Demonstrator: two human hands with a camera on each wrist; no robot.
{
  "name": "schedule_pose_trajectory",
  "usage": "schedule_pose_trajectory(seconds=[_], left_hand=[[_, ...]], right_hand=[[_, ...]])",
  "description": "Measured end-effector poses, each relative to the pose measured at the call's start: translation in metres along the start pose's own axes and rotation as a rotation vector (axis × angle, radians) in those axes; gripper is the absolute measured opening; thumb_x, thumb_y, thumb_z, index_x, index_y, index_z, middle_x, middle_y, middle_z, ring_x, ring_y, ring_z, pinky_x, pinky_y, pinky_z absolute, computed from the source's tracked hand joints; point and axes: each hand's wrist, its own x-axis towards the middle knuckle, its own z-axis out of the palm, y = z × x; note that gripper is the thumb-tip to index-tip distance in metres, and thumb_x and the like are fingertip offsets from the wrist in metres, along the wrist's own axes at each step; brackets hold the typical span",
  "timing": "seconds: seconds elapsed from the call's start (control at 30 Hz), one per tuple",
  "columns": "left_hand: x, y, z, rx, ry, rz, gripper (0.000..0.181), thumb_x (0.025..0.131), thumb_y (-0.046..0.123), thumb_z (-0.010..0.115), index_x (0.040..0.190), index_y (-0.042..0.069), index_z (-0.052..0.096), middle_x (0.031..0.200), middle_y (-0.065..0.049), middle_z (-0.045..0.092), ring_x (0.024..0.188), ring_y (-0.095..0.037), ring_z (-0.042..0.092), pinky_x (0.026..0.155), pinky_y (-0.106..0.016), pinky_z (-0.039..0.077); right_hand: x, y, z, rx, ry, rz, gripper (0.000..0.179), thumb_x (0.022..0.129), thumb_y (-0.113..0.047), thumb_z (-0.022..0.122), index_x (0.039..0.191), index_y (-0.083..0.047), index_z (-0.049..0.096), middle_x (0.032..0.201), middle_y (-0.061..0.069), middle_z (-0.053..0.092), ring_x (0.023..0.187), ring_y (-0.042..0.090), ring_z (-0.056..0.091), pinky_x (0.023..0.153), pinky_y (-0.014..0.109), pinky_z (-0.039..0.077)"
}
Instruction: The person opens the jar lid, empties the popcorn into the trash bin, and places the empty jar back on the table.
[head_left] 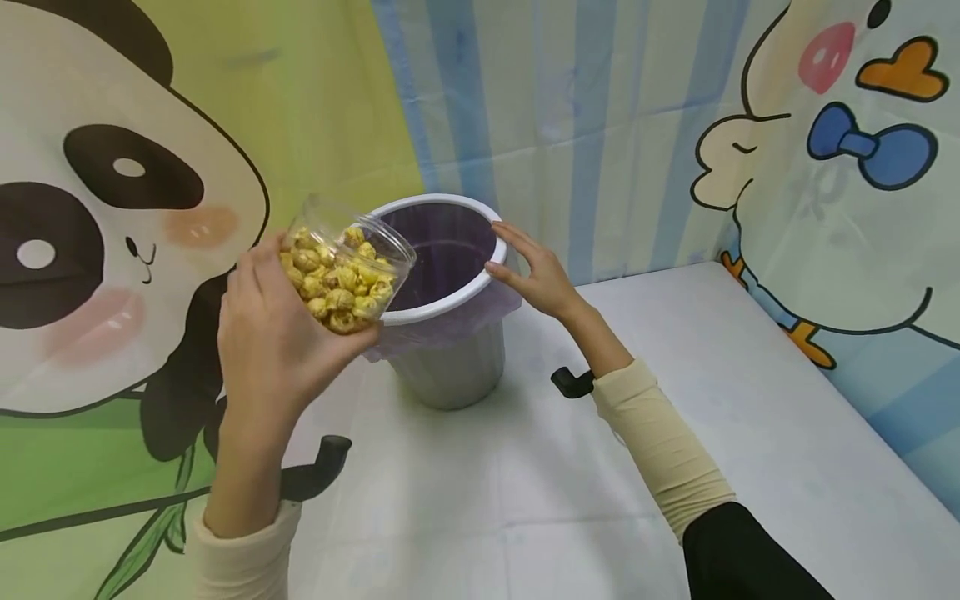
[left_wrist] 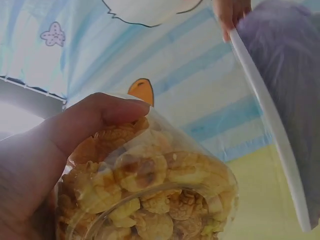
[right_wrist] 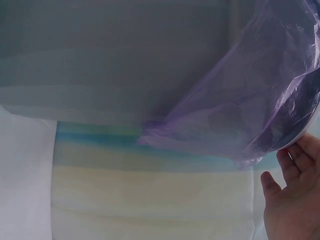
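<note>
My left hand (head_left: 277, 333) grips a clear plastic jar (left_wrist: 190, 140) of yellow popcorn (head_left: 337, 283), fingers and thumb wrapped round its side. In the head view the jar is tilted, its rim facing the bin and overlapping the bin's left edge. Popcorn is still inside the jar. The grey bin (head_left: 450, 375) stands upright with a white rim (head_left: 450, 302) and a purple liner bag (right_wrist: 225, 115) folded over it. On the far right of that rim, my right hand (head_left: 540, 279) rests its fingertips, fingers mostly straight and thumb apart.
A white-covered table (head_left: 510, 500) carries the bin. Behind it hangs a striped blue and white cloth (head_left: 555, 150); a panda-print cloth (head_left: 120, 250) is on the left and a duck-print cloth (head_left: 847, 250) on the right. Black wrist mounts (head_left: 318, 471) stick out from both wrists.
</note>
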Motion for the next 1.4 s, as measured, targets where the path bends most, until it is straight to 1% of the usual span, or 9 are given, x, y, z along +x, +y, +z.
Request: schedule_pose_trajectory(seconds=[0.1,0.3,0.53,0.67,0.8,0.93,1.13,1.27,1.4], left_hand=[[0.020,-0.002,0.002,0.021,-0.024,-0.029,0.105,0.049,0.042,0.081,0.134,0.000,0.035,0.118,-0.024,0.049,0.107,-0.042,0.047,0.088,-0.057,0.038],[0.055,-0.006,0.013,0.048,-0.095,-0.038,0.110,0.050,0.043,0.083,0.136,0.001,0.030,0.124,-0.023,0.045,0.113,-0.039,0.043,0.089,-0.057,0.038],[0.081,-0.020,0.038,0.118,-0.142,-0.027,0.113,0.048,0.045,0.085,0.135,0.001,0.028,0.124,-0.024,0.044,0.113,-0.041,0.042,0.093,-0.054,0.035],[0.088,-0.029,0.055,0.137,-0.155,-0.004,0.110,0.049,0.042,0.085,0.133,-0.001,0.029,0.120,-0.026,0.045,0.111,-0.043,0.043,0.093,-0.054,0.035],[0.093,-0.038,0.070,0.151,-0.200,0.012,0.111,0.051,0.041,0.085,0.135,-0.002,0.027,0.122,-0.026,0.043,0.115,-0.042,0.040,0.096,-0.053,0.032],[0.098,-0.046,0.087,0.186,-0.226,0.044,0.113,0.050,0.043,0.085,0.134,-0.002,0.026,0.122,-0.027,0.041,0.111,-0.043,0.041,0.094,-0.053,0.033],[0.102,-0.057,0.106,0.255,-0.260,0.155,0.116,0.047,0.044,0.088,0.133,-0.005,0.026,0.122,-0.028,0.041,0.110,-0.045,0.041,0.092,-0.053,0.035],[0.101,-0.060,0.112,0.313,-0.294,0.229,0.119,0.045,0.045,0.088,0.133,-0.006,0.027,0.123,-0.029,0.041,0.110,-0.046,0.041,0.092,-0.053,0.035],[0.097,-0.063,0.116,0.358,-0.290,0.316,0.119,0.043,0.047,0.088,0.132,-0.007,0.029,0.121,-0.029,0.043,0.109,-0.046,0.043,0.091,-0.053,0.037]], right_hand=[[0.000,0.001,0.000,0.003,0.002,0.002,0.072,0.084,-0.057,0.053,0.142,-0.017,0.038,0.147,-0.007,0.031,0.133,0.007,0.025,0.106,0.044,0.025],[-0.001,0.002,0.000,0.015,0.008,0.004,0.071,0.085,-0.056,0.053,0.142,-0.017,0.038,0.147,-0.006,0.031,0.133,0.007,0.025,0.105,0.047,0.026],[0.000,0.004,0.001,0.016,0.016,-0.002,0.069,0.085,-0.054,0.054,0.141,-0.016,0.040,0.147,-0.006,0.031,0.133,0.006,0.025,0.105,0.044,0.026],[0.000,0.005,0.001,0.024,0.018,-0.014,0.068,0.085,-0.051,0.056,0.140,-0.015,0.040,0.146,-0.007,0.032,0.133,0.006,0.025,0.106,0.043,0.026],[0.000,0.006,0.002,0.024,0.018,-0.025,0.066,0.086,-0.048,0.057,0.140,-0.015,0.040,0.146,-0.008,0.032,0.133,0.006,0.025,0.106,0.041,0.026],[0.000,0.006,0.002,0.025,0.020,-0.034,0.066,0.086,-0.048,0.056,0.141,-0.015,0.040,0.146,-0.007,0.032,0.133,0.006,0.025,0.106,0.040,0.026],[-0.001,0.006,0.004,0.021,0.025,-0.035,0.066,0.087,-0.050,0.054,0.140,-0.014,0.040,0.147,-0.004,0.032,0.133,0.006,0.025,0.106,0.042,0.026],[-0.001,0.005,0.004,0.026,0.022,-0.035,0.067,0.087,-0.050,0.055,0.140,-0.014,0.039,0.147,-0.003,0.031,0.133,0.007,0.024,0.106,0.042,0.025],[-0.001,0.005,0.004,0.033,0.022,-0.033,0.068,0.086,-0.051,0.054,0.141,-0.014,0.039,0.147,-0.001,0.031,0.134,0.008,0.024,0.107,0.043,0.025]])
